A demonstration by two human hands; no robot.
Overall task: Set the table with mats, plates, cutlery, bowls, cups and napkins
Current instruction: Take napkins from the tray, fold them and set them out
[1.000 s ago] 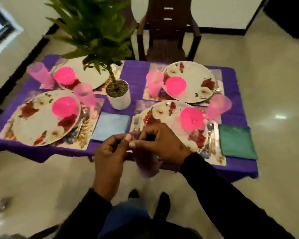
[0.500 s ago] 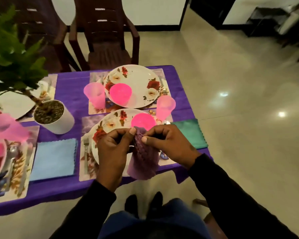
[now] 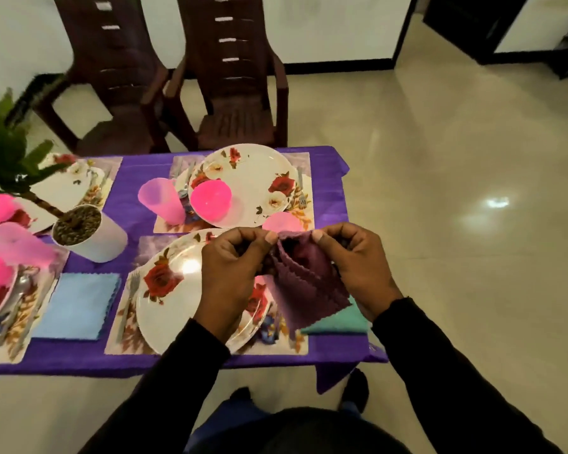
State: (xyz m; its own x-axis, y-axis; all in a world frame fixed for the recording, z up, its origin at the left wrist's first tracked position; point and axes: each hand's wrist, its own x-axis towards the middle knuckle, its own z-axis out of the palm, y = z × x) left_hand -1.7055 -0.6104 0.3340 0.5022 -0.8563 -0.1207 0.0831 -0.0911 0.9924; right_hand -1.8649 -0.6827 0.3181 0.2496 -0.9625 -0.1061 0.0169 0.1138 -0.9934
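Observation:
A folded purple napkin [image 3: 304,283] hangs between my hands above the table's near right corner. My left hand [image 3: 233,273] pinches its top left corner and my right hand [image 3: 351,263] pinches its top right corner. Under my left hand lies a floral plate [image 3: 177,296] on a mat [image 3: 125,335], with a fork [image 3: 130,296] at its left. A green napkin [image 3: 341,322] peeks out below the purple one. A blue napkin [image 3: 76,304] lies left of that mat. Behind sits another floral plate [image 3: 253,178] with a pink bowl [image 3: 210,199] and pink cup [image 3: 161,199].
A potted plant in a white pot [image 3: 92,237] stands on the purple tablecloth [image 3: 138,178]. More plates, pink bowls and a cup [image 3: 10,244] fill the left edge. Two dark brown chairs [image 3: 236,77] stand behind the table. Shiny tiled floor [image 3: 456,191] stretches to the right.
The view has swung right and nearer the table. My hands have drawn apart, opening the purple napkin's top edge, and now hold it over the near right place setting.

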